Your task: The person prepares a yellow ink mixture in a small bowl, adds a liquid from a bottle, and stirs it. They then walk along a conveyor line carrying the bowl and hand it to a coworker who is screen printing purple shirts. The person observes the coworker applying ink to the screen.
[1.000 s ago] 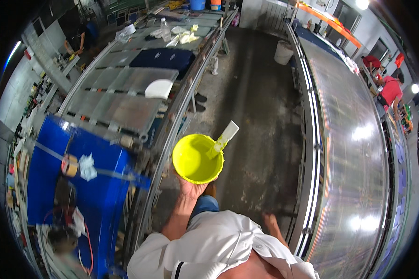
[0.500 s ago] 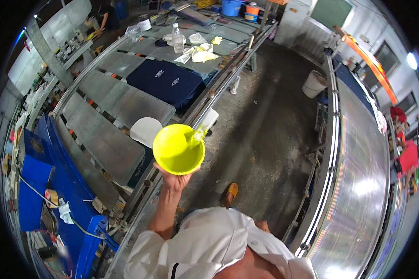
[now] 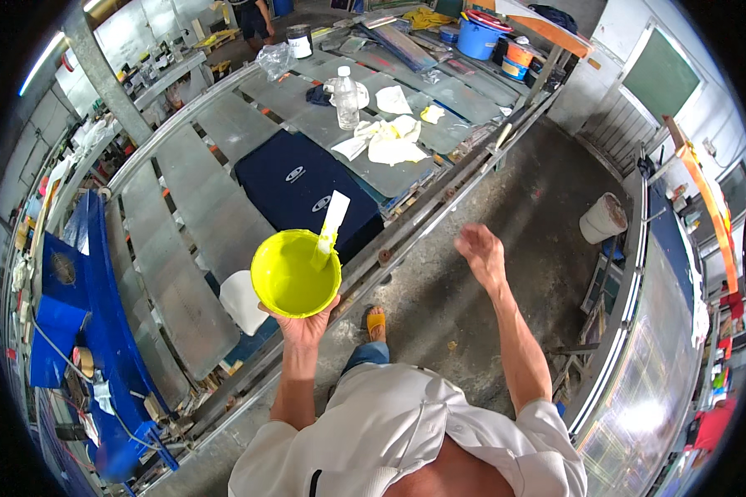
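My left hand holds a bright yellow tub from below, its fingers wrapped round the base. Thick yellow-green ink or paint fills part of the tub. A white flat spatula leans on the right rim, its lower part coated in the same yellow. Out over the floor, well to the right of the tub, is my right hand, with loosely bent fingers and nothing visible in it. Beyond the tub, a dark blue printed fabric piece lies on the long table; a white rounded piece sits beside the tub.
Grey panels line the table, edged by a metal rail. Farther along are a clear bottle, yellow-stained cloths and a blue bucket. A whitish bucket stands on the floor by the right-hand table. A person stands far back.
My right hand has come into view over the floor. The spatula now stands more upright against the tub's rim. The tub appears slightly farther left, and the view has shifted.
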`<state>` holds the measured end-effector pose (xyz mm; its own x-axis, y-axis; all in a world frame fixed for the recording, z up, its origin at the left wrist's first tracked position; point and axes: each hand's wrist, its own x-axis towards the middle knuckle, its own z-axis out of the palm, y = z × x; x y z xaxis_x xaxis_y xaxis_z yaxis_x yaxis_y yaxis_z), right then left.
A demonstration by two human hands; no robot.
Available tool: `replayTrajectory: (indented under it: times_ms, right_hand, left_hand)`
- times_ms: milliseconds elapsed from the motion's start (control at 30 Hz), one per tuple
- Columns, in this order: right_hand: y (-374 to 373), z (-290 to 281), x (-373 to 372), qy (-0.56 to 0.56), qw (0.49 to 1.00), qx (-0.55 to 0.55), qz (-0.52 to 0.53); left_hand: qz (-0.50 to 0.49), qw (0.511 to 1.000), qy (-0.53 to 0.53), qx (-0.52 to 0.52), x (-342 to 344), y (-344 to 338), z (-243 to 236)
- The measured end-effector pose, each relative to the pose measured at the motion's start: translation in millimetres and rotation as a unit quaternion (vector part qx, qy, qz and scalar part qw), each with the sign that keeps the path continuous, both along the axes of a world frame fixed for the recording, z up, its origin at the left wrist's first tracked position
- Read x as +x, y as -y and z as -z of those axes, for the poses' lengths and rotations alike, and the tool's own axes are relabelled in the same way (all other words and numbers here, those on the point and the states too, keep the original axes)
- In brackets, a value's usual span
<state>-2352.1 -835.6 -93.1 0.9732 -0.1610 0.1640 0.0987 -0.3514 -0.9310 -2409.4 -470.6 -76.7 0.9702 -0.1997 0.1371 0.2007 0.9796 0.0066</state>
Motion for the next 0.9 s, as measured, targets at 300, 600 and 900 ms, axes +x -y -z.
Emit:
replayTrajectory:
  times_ms: [300, 600, 900]
  right_hand:
    - [-91.8, -22.8, 210.3, 0.059, 0.992, -0.053, -0.095]
    - [-167.9, -2.1, 407.1, 0.095, 0.984, -0.107, -0.110]
    - [-202.0, 5.5, 445.2, 0.080, 0.990, -0.053, -0.103]
  left_hand:
    - [-0.091, 0.996, 0.000, -0.009, 67.5, -9.1, 9.9]
    - [-0.214, 0.976, -0.023, 0.039, 64.1, -13.9, 29.4]
    - [-0.261, 0.956, -0.110, 0.073, 70.0, 2.4, 11.6]
